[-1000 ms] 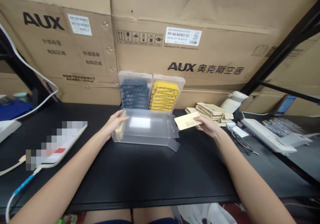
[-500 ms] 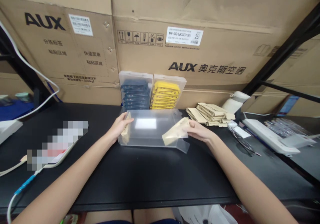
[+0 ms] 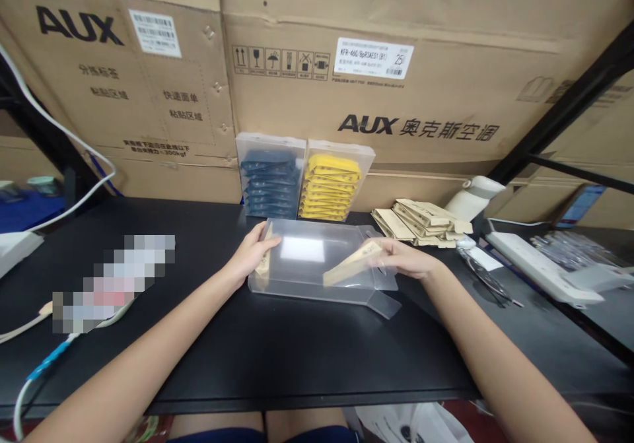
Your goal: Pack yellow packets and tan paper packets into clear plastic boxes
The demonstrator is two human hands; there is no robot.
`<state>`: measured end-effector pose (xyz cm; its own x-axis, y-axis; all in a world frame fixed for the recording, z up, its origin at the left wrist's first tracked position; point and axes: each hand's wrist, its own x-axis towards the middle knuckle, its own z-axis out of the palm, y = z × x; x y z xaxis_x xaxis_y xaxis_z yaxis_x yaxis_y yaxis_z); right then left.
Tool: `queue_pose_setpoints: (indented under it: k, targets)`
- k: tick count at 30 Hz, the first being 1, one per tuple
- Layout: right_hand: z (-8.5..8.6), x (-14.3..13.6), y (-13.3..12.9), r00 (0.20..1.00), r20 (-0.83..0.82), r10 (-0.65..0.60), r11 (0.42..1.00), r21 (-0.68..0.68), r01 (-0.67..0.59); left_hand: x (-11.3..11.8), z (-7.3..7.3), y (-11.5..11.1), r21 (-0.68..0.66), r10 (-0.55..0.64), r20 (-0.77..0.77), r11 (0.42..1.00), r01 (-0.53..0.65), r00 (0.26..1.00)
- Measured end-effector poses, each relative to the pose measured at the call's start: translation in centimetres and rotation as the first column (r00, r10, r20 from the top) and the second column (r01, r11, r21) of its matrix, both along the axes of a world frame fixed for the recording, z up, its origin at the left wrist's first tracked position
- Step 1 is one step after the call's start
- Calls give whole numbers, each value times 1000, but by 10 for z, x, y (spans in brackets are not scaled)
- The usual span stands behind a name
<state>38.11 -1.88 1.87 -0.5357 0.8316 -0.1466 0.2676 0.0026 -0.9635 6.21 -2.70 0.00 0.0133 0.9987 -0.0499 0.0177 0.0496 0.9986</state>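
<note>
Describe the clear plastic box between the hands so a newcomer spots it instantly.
Find the black tabletop before the brown AUX cardboard. Near its middle, between left hand and right hand, is the clear plastic box. Its right flaps are open; the two clear boxes standing behind hold stacked blue and yellow packets.

The clear box is smooth, glossy plastic (see-through); the cream packet looks like matt paper. The tabletop is smooth with a dull sheen, the large carton matt, lightly creased cardboard.
</note>
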Motion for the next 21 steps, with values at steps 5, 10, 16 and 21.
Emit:
queue_pose_setpoints:
  k: [5, 10, 16, 21]
  targets:
    - [-2, -9, -1, 1000, -12, 14, 999, -32, -15, 2, -7, -2, 93, -25, 50, 995, 20, 998]
    - [-2, -16, -2, 998, -46, 31, 999, 16, -30, 4, -4, -3, 65, -27, 48, 998, 24, 999]
    - [-14, -32, 2, 991, -133, -21, 1000, -2, 21, 2, -5, -2, 13, -77, 154, 997, 75, 985]
    - [-26, -45, 2, 982, -180, -60, 998, -9, 60, 1, -7, 0, 2, -124, 131, 992, 125, 984]
